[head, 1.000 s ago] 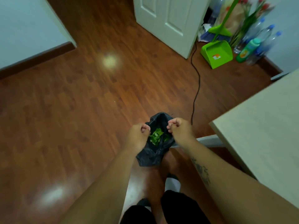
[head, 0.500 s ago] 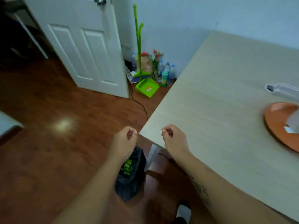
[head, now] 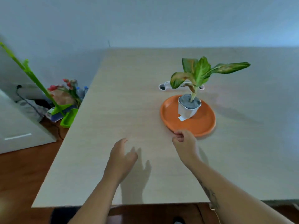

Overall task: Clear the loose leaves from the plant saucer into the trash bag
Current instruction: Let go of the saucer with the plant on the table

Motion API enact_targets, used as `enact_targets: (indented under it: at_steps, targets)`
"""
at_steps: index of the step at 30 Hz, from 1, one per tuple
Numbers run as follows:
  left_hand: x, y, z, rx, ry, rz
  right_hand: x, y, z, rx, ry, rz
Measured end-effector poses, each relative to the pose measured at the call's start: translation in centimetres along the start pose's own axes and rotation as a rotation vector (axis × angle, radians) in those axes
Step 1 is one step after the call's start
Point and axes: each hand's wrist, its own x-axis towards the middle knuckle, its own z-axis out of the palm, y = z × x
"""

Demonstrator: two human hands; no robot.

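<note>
both hands over the worktop, saucer just ahead of the right

the orange plant saucer [head: 200, 125] sits on the pale worktop [head: 123, 97], toward the right of the view. a white pot [head: 187, 110] stands upright in the saucer, off-centre toward its far left side, holding a plant [head: 200, 73] with broad green leaves tinged with orange and brown. a small white tag [head: 182, 118] lies on the saucer at the foot of the pot. the rest of the saucer's surface shows bare orange.

the right hand [head: 186, 143] is at the near rim of the saucer, fingers curled in toward the palm in a loose fist, with nothing visible in it; whether it touches the rim cannot be told. the left hand [head: 122, 156] hovers over the worktop to the left, well apart from the saucer, fingers spread and relaxed, holding nothing, with its shadow on the surface beside it.

behind the pot a white oblong object [head: 163, 86] lies on the worktop, partly hidden by the leaves. off the left edge, on the floor, a green dustpan [head: 68, 118] with a long green handle leans by the wall, beside a cluster of red flowers [head: 64, 88].
</note>
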Motion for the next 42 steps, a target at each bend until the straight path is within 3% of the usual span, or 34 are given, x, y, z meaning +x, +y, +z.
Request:
enact_targets:
  at_steps: [3,9,18,27,42]
  targets:
    - [3.3,3.1,4.5,0.018,-0.051,0.046,5.7,2.5,-3.0,-0.094,0.095,-0.010]
    - [8.5,6.8,10.9,0.058,-0.121,0.144,13.4,4.8,-5.4,-0.097,0.121,-0.032]
    - [13.3,7.7,14.9,0.364,-0.098,0.348,19.4,7.7,-3.2,-0.066,-0.063,-0.148]
    - [14.7,8.1,16.5,0.442,-0.034,0.344,21.0,7.9,-3.1,0.029,0.038,-0.144]
    - [18.3,11.0,19.9,0.505,0.075,0.270,25.8,7.8,-3.2,0.037,0.047,-0.102]
